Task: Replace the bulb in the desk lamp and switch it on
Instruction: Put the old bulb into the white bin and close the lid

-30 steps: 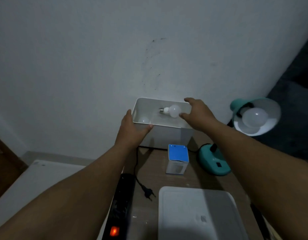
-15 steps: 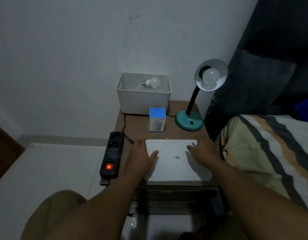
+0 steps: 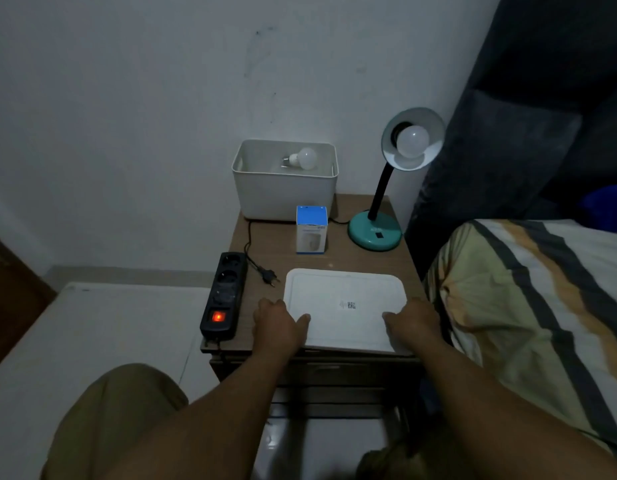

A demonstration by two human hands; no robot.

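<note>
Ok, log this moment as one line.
left hand: grips lid left edge | right hand: grips lid right edge | lid: lying on nightstand | bin: open, bulb inside

Left hand (image 3: 277,327) and right hand (image 3: 412,323) bare, forearms too; khaki-brown legwear (image 3: 116,420) — shorts or trousers, unclear — over the left knee.

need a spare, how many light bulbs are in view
2. One bulb lies in the white bin at the back; a second bulb sits in the teal lamp. The bin's wall may hide more.
</note>
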